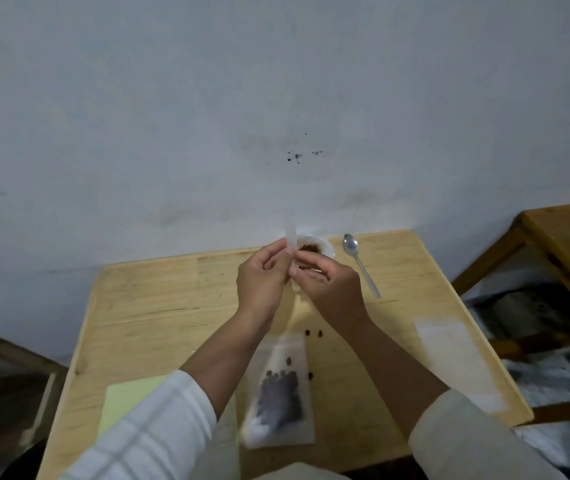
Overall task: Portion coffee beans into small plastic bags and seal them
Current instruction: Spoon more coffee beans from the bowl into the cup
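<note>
Both hands are raised over the middle of the wooden table. My left hand and my right hand pinch a small clear plastic bag edge-on between their fingertips; it stands upright and looks empty. Behind the hands a white bowl holds brown coffee beans. A metal spoon lies to the bowl's right. Near the front edge lies a filled plastic bag with dark beans inside. A few loose beans sit on the table beyond it.
A pile of empty clear bags lies at the table's right side. A pale green sheet lies at the front left. A wall rises right behind the table. Another wooden table stands to the right, with crumpled sacks below it.
</note>
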Demonstrator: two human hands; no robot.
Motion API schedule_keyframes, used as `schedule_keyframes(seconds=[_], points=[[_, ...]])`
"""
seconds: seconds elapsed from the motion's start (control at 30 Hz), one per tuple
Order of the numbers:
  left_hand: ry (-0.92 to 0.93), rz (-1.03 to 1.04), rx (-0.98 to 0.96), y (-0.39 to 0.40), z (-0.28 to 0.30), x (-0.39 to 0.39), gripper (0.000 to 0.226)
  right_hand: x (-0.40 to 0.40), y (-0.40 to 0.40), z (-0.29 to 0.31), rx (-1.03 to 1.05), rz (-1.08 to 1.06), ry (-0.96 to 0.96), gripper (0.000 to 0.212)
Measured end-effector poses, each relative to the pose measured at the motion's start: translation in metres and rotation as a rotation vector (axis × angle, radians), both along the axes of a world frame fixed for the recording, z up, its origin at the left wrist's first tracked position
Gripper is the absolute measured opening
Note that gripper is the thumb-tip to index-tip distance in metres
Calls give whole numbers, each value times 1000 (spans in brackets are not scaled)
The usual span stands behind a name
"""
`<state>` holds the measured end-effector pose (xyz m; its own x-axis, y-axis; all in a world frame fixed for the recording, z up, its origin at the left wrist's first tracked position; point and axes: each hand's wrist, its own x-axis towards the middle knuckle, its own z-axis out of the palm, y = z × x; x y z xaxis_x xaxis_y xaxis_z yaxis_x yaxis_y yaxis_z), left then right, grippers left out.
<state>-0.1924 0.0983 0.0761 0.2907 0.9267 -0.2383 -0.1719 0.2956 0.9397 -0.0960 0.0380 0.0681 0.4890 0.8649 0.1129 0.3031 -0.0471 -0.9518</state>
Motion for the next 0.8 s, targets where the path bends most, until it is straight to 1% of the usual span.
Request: schedule_keyframes(seconds=[0.1,0.2,0.3,0.37,0.5,0.6,0.67,0.8], points=[[41,26,24,-1,-6,-5,19,-7,3,-3,38,-38,-55,27],[103,72,82,-5,-8,-2,23,-9,7,-4,125,-87,-151,29],[174,133,150,-7,-4,5,21,-3,13,-3,199,-60,-218,23],[212,169,184,-7,-1,10,21,1,16,-3,239,-34,-239,23],[268,209,250,-9,3,19,23,11,20,-5,205,-21,-145,21],[313,196,304,-10,4,24,22,22,22,-4,153,32,-79,24],[378,193,359,-9,4,25,21,27,24,-2,126,51,-75,23],[486,225,442,-6,1,29,21,31,28,-3,87,12,-77,19]])
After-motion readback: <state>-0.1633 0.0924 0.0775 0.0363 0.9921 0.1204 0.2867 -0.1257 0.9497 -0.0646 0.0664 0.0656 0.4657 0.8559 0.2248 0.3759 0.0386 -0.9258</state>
